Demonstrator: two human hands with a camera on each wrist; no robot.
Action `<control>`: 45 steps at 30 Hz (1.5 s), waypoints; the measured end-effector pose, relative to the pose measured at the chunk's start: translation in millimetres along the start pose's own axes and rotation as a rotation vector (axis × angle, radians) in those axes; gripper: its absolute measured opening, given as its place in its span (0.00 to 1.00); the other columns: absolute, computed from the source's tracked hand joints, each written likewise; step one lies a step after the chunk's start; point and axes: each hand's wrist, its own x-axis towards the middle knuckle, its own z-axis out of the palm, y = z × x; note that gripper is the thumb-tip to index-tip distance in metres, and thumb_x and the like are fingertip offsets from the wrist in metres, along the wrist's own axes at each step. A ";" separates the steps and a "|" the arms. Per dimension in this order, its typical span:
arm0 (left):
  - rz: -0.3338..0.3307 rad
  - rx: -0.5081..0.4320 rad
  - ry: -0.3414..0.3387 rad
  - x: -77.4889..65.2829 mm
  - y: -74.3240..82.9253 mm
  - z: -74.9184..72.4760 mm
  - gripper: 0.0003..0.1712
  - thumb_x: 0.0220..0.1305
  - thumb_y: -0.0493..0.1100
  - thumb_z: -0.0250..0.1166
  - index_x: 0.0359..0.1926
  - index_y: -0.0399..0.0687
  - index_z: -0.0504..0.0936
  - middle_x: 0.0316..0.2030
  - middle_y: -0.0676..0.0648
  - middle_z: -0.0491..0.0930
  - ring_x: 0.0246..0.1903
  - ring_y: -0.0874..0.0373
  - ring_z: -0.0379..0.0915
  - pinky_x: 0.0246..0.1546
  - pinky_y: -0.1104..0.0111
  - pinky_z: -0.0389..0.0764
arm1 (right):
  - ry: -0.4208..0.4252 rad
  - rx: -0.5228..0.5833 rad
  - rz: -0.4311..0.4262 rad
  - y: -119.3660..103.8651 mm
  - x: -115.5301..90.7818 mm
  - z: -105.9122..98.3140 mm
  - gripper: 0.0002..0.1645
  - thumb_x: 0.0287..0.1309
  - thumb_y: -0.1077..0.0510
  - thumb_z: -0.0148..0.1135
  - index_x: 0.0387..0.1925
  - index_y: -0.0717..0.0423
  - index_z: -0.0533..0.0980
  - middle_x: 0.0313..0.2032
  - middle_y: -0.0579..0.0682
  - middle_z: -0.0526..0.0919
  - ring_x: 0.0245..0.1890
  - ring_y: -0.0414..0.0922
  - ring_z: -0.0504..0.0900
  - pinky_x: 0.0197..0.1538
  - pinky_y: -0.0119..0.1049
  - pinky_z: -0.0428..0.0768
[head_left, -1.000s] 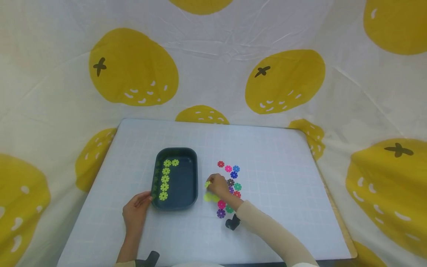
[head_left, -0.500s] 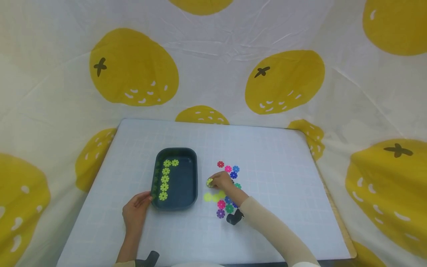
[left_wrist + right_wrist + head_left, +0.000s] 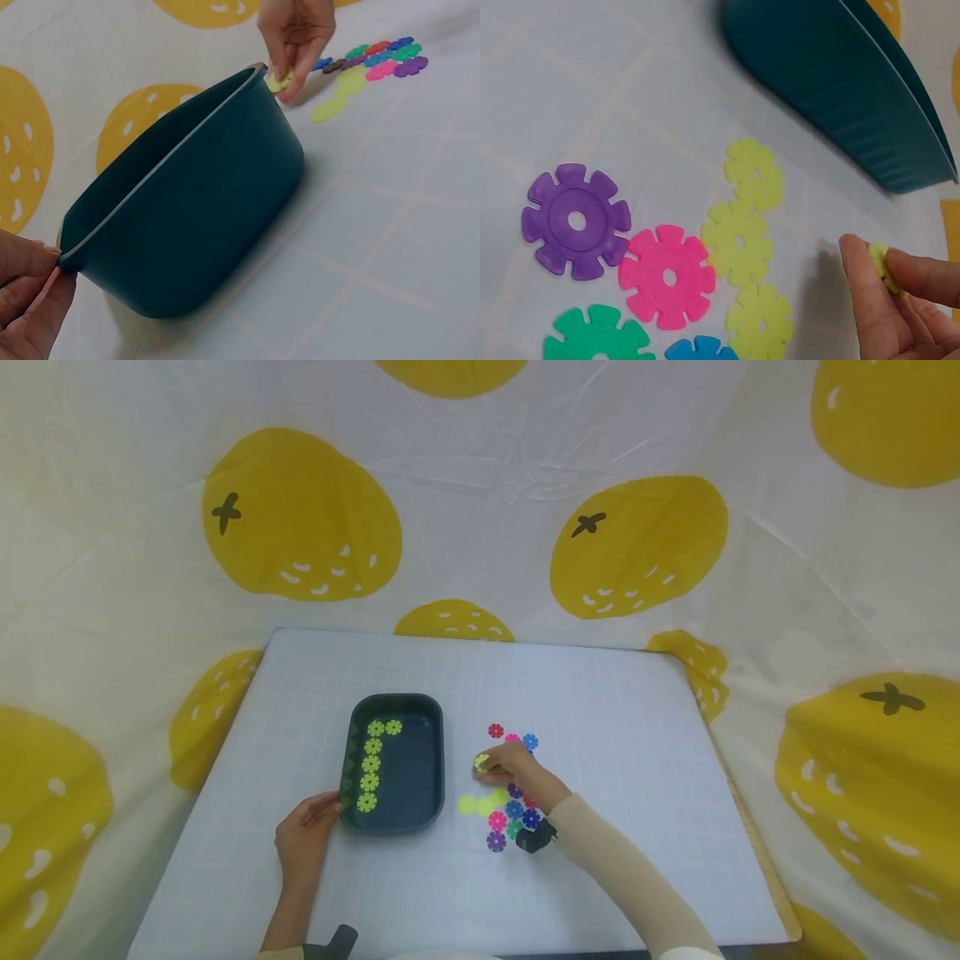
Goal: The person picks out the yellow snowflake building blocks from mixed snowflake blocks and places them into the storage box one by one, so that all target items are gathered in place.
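Note:
A dark teal plastic tub [image 3: 412, 777] stands on the table, with several yellow-green snowflake discs [image 3: 371, 763] lined up inside along its left and far sides. My left hand [image 3: 303, 837] pinches the tub's near-left rim between thumb and fingers, plain in the left wrist view. To the right of the tub, my right hand [image 3: 516, 767] pinches a yellow-green snowflake disc [image 3: 877, 258] between thumb and fingers, raised over the table. Below that hand, three more yellow-green discs [image 3: 741, 242] lie in a row on the cloth.
Beside the yellow-green row lie other flower-shaped discs: pink [image 3: 669, 277], purple [image 3: 576, 221], green [image 3: 596, 334] and blue [image 3: 531, 741]. A red disc [image 3: 496, 731] sits at the far end. My right hand covers part of this group. A fruit-print curtain [image 3: 480, 527] hangs behind the table.
My right hand has shifted slightly right, away from the tub, still pinching the yellow-green disc, which has turned in the fingers. My left hand stays on the tub's rim.

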 end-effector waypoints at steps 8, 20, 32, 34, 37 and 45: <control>-0.001 -0.001 -0.002 -0.5 -1.2 -1.0 0.13 0.61 0.34 0.69 0.48 0.38 0.84 0.50 0.37 0.85 0.35 0.86 0.73 0.38 0.90 0.76 | -0.011 0.073 0.016 -14.5 1.6 -14.3 0.22 0.55 0.71 0.68 0.52 0.69 0.77 0.41 0.62 0.86 0.35 0.50 0.89 0.40 0.36 0.88; 0.009 -0.017 0.006 -1.3 -1.5 -2.9 0.13 0.61 0.33 0.69 0.48 0.37 0.84 0.50 0.36 0.84 0.35 0.86 0.73 0.38 0.90 0.77 | -0.015 0.033 0.030 -50.2 -1.1 -34.7 0.23 0.58 0.68 0.66 0.56 0.68 0.75 0.43 0.62 0.84 0.31 0.47 0.89 0.44 0.37 0.87; 0.012 -0.008 0.011 -0.2 -3.6 -4.4 0.13 0.61 0.33 0.68 0.48 0.38 0.84 0.50 0.36 0.84 0.34 0.87 0.72 0.38 0.91 0.76 | -0.062 0.011 -0.008 -103.7 -12.4 -37.7 0.19 0.64 0.65 0.63 0.56 0.66 0.76 0.45 0.61 0.85 0.33 0.48 0.89 0.40 0.33 0.87; 0.011 -0.011 0.012 -0.4 -2.9 -4.0 0.13 0.61 0.33 0.69 0.48 0.37 0.84 0.50 0.36 0.84 0.34 0.87 0.73 0.38 0.91 0.76 | -0.071 0.020 -0.014 -112.0 -13.8 -36.1 0.19 0.64 0.65 0.63 0.56 0.65 0.76 0.45 0.62 0.85 0.34 0.49 0.89 0.41 0.34 0.87; -0.001 -0.017 0.008 -1.1 -1.1 -3.3 0.13 0.61 0.33 0.68 0.48 0.38 0.83 0.50 0.36 0.84 0.35 0.86 0.73 0.38 0.90 0.76 | -0.079 0.023 -0.027 -122.0 -15.0 -33.0 0.19 0.64 0.65 0.63 0.56 0.65 0.75 0.46 0.62 0.85 0.35 0.49 0.90 0.42 0.34 0.87; -0.013 -0.012 -0.001 0.1 -0.6 -0.3 0.13 0.62 0.34 0.68 0.49 0.39 0.83 0.51 0.38 0.84 0.35 0.86 0.73 0.38 0.90 0.76 | -0.109 0.054 -0.055 -142.4 -16.7 -17.1 0.19 0.63 0.64 0.64 0.54 0.64 0.75 0.45 0.62 0.85 0.38 0.50 0.90 0.42 0.34 0.87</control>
